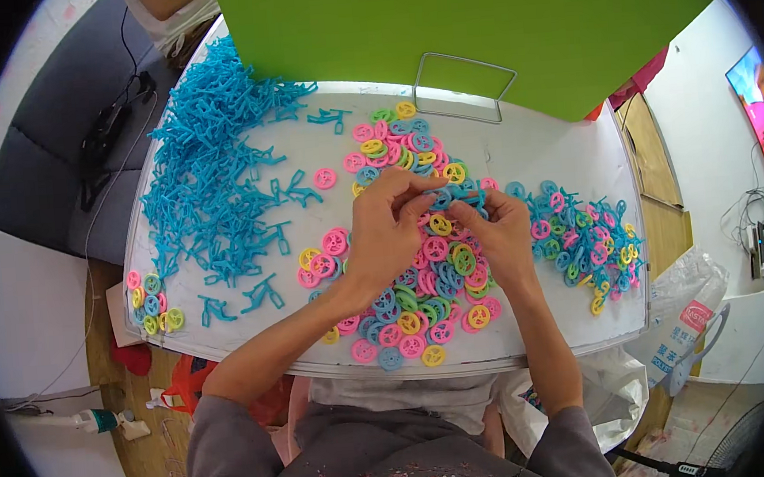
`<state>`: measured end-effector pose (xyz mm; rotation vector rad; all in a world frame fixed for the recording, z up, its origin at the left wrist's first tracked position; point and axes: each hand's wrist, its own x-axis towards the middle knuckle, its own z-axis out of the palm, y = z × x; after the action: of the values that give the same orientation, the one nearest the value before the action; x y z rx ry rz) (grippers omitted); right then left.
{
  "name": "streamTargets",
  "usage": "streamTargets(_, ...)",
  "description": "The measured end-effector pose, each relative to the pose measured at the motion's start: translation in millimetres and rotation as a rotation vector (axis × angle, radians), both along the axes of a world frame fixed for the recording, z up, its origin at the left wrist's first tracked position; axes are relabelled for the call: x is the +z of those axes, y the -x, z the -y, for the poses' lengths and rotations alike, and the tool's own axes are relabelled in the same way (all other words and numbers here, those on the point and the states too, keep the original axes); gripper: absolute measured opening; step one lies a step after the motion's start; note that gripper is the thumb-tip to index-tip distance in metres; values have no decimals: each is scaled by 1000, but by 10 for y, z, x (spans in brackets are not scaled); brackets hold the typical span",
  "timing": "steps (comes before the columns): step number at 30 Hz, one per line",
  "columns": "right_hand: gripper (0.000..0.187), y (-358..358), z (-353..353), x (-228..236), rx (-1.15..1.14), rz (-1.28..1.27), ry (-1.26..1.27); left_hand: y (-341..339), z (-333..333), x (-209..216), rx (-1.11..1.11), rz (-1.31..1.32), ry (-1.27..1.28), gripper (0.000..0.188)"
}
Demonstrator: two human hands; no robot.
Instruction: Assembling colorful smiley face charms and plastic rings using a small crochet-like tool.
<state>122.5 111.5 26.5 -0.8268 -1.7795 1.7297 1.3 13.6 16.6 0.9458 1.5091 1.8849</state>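
Above the middle of the white table, my left hand (pixel 388 227) pinches a small blue plastic wheel (pixel 438 199) between thumb and fingers. Right beside it, my right hand (pixel 504 230) grips a blue plastic frame piece (pixel 478 198); the two parts meet at my fingertips, and fingers partly cover the join. Below both hands spreads a loose heap of spoked wheels (pixel 436 249) in pink, yellow, green and blue. At the left lies a big pile of blue frame pieces (pixel 208 153), with a few strays such as one frame piece (pixel 264 293) near the front.
To the right lies a mixed pile of frames with wheels (pixel 582 242). A small wheel cluster (pixel 151 303) sits at the left corner. A green board (pixel 465 29) with a metal wire stand (pixel 462 113) rises behind. Another person's arm (pixel 166 1) shows at the far left.
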Motion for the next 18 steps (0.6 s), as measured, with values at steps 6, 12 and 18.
streamTargets(6, 15, 4, 7, -143, -17, 3, -103, -26, -10, -118, 133, -196, -72, 26)
streamTargets(12, 10, 7, 27, -166, 11, -15, 72, -56, -1, -164, 192, -219, -152, 28)
streamTargets(18, 8, -8, -4, -332, 45, -135, 288, -54, 44, -152, 183, -383, -77, 24)
